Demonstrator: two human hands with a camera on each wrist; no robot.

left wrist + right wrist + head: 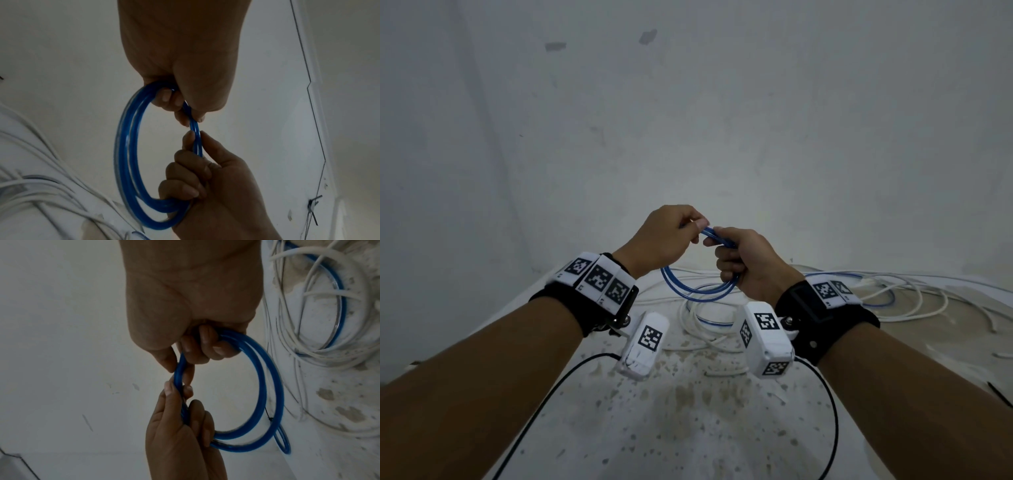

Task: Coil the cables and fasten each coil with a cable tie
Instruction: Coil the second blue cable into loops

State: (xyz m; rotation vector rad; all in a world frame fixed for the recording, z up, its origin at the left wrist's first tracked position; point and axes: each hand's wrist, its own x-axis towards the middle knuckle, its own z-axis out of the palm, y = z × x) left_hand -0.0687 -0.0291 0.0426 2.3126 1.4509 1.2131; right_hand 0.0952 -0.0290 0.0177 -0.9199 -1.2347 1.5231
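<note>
Presently: blue cable coil (698, 291) held above the table (688, 428), over loose white cables (893, 294) | right hand (750, 267) fisted round the loops, likely to stop them springing apart | left hand (664, 240) pinches the top strands | no tie seen yet
</note>
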